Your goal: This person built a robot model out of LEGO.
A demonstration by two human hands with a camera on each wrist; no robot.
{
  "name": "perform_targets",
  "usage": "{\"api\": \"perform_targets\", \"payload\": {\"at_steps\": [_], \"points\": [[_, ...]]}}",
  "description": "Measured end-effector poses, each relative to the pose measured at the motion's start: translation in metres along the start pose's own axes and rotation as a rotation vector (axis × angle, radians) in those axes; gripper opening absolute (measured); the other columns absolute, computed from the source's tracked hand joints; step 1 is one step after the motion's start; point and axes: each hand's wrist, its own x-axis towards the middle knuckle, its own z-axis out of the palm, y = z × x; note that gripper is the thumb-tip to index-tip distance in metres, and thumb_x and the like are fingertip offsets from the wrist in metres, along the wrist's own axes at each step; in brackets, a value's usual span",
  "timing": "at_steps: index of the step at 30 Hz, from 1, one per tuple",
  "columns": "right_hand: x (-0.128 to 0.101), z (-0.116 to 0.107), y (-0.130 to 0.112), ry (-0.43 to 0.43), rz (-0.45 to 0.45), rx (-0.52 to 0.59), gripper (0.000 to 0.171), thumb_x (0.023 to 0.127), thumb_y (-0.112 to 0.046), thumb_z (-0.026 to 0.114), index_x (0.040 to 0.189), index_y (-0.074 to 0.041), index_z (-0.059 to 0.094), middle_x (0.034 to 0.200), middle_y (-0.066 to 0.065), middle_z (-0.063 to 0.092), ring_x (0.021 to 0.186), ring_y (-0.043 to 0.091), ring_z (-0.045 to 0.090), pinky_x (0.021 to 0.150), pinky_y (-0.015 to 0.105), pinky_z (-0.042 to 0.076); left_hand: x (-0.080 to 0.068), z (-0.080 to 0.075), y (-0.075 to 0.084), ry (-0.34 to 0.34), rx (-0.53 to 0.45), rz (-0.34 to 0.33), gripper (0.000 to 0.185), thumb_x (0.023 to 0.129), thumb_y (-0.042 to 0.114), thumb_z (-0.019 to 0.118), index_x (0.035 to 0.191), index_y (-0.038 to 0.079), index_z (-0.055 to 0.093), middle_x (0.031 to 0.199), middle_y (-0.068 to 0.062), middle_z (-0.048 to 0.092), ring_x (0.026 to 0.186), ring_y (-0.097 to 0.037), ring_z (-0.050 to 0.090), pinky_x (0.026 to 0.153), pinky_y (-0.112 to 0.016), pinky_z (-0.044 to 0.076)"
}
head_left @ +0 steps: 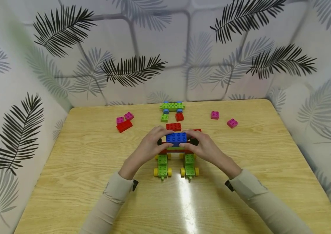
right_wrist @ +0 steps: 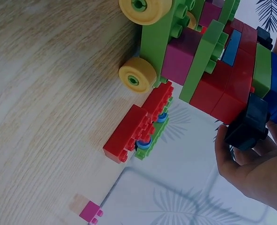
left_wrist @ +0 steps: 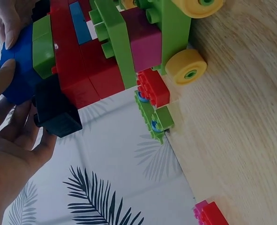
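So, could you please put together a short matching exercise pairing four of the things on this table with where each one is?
Things:
1. blue brick
2. long red brick
3. green wheeled plate with blue wheels
4. yellow-wheeled green carts

Places:
A. at the far edge of the table, near the wall
B. on top of the built model, between the left hand and right hand
C. nearest the person, under the front of the model
D. far left, beside two pink bricks

Pairs: 1-B, 2-D, 3-A, 4-C
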Motion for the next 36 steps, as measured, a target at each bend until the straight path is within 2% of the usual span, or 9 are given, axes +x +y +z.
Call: {"api": "perform_targets", "payload": {"at_steps": [4,12,18,27,36], "points": [[-0.0004,0.0004,0.0008,0.000,-0.008,-0.003,0.040,0.091,-0.038,0.066,0.121,-0.012,0.062,0.106,0.003,0.065,0.094,0.021,0.058,0.081,0.048,0.050,-0.0004,0.0016,-0.0004,0.014,0.006,0.014,0.038,0.088,0.014,0.070,0.125,0.005,0.062,0.106,-0.008,0.057,0.097,-0.022,0.049,0.079,-0.038,0.048],[0.0007,-0.0010,-0.0004,0.000,-0.011,-0.015,0.036,0.090,-0.035,0.067,0.117,-0.010,0.064,0.104,0.004,0.065,0.091,0.020,0.057,0.079,0.046,0.051,0.0004,0.0028,0.0004,0.025,0.087,0.058,0.039,0.087,0.014,0.071,0.123,0.003,0.061,0.107,-0.009,0.057,0.096,-0.024,0.052,0.079,-0.034,0.048],[0.0003,-0.0013,-0.0006,0.003,-0.014,-0.031,0.038,0.090,-0.037,0.067,0.117,-0.010,0.064,0.103,0.004,0.065,0.088,0.019,0.056,0.077,0.047,0.051,0.0000,0.0028,0.0010,0.021,0.049,0.023,0.038,0.088,0.013,0.071,0.123,0.004,0.061,0.108,-0.008,0.057,0.097,-0.021,0.051,0.079,-0.035,0.049],[-0.0003,-0.0010,0.0001,0.005,-0.018,-0.015,0.037,0.090,-0.036,0.067,0.117,-0.011,0.064,0.103,0.004,0.065,0.089,0.020,0.056,0.078,0.047,0.051,-0.0021,0.0081,-0.0035,0.029,-0.060,-0.052,0.038,0.090,0.014,0.069,0.127,0.009,0.060,0.113,-0.006,0.056,0.106,-0.022,0.052,0.092,-0.041,0.048],[-0.0004,-0.0003,0.0009,-0.001,-0.012,-0.011,0.041,0.090,-0.035,0.067,0.122,-0.011,0.062,0.107,0.005,0.066,0.092,0.020,0.058,0.080,0.048,0.051,-0.0038,0.0078,-0.0055,0.026,-0.083,-0.067,0.044,0.089,0.017,0.071,0.131,0.010,0.059,0.118,-0.007,0.058,0.111,-0.024,0.051,0.095,-0.043,0.046]]}}
